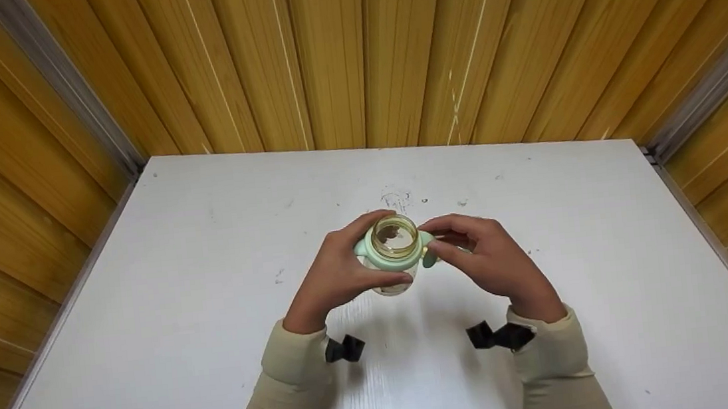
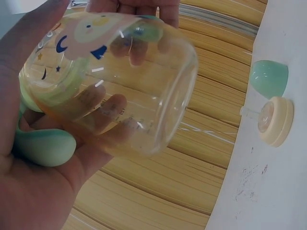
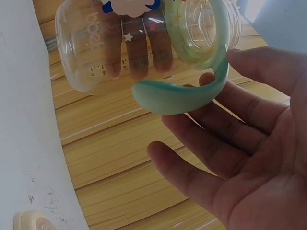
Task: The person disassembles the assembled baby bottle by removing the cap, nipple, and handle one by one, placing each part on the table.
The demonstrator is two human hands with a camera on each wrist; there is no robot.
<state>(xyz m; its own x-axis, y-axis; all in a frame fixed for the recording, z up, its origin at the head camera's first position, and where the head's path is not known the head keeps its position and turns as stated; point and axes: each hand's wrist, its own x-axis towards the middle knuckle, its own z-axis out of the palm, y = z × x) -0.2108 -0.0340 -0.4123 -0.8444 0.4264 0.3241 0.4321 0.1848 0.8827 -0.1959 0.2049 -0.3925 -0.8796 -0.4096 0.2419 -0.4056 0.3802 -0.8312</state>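
Observation:
A clear, amber-tinted baby bottle [image 1: 395,235] with an uncovered mouth is held above the table, tilted in the wrist views. Printed on its side is a cartoon figure [image 2: 91,36]. Around its neck sits a pale green ring with two curved handles [image 3: 177,99]. My left hand [image 1: 337,267] grips the bottle from the left, its fingers wrapped behind the body. On the other side, my right hand [image 1: 492,255] pinches one handle near the ring between thumb and index finger. The remaining right fingers [image 3: 192,143] are loosely bent below that handle.
On the white table [image 1: 178,282] lie a green cap [image 2: 269,79] and a cream bottle top with a straw [image 2: 277,122], mostly hidden by my right hand in the head view. Yellow wood-look panels [image 1: 362,51] stand behind and beside the table.

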